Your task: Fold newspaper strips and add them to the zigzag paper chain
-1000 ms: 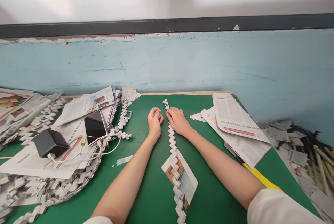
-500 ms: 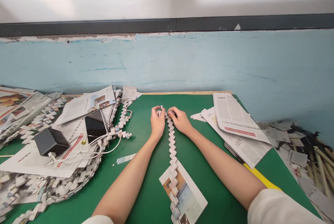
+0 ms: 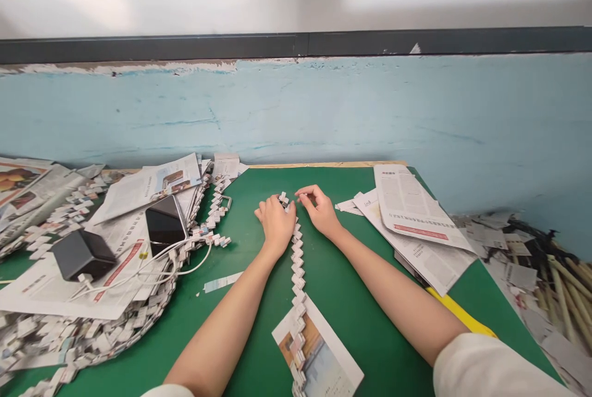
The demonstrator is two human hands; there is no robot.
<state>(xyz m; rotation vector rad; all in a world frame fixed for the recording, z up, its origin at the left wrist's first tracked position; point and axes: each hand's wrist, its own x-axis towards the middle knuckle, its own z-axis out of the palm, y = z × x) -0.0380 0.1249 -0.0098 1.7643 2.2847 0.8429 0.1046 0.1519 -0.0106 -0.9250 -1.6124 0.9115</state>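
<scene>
A zigzag chain of folded newspaper pieces (image 3: 298,266) runs from the middle of the green table toward me. At its far end my left hand (image 3: 276,224) is closed, fingers curled over the chain; a small folded tip sticks up beside the fingertips. My right hand (image 3: 320,211) is just to the right, its thumb and index finger nearly together in a pinch; whether a small piece is between them is too fine to make out. The near part of the chain lies across a printed picture sheet (image 3: 330,347).
On the left lie a black box-shaped charger (image 3: 83,254), a phone (image 3: 165,224), a white cable (image 3: 197,267) and heaped paper chains (image 3: 106,335). Newspaper sheets (image 3: 411,206) and a yellow object (image 3: 460,312) lie on the right. A blue wall (image 3: 296,113) stands behind the table.
My left hand has turned palm-down over the chain's end. My right hand has come slightly away from the chain. The view has shifted a little.
</scene>
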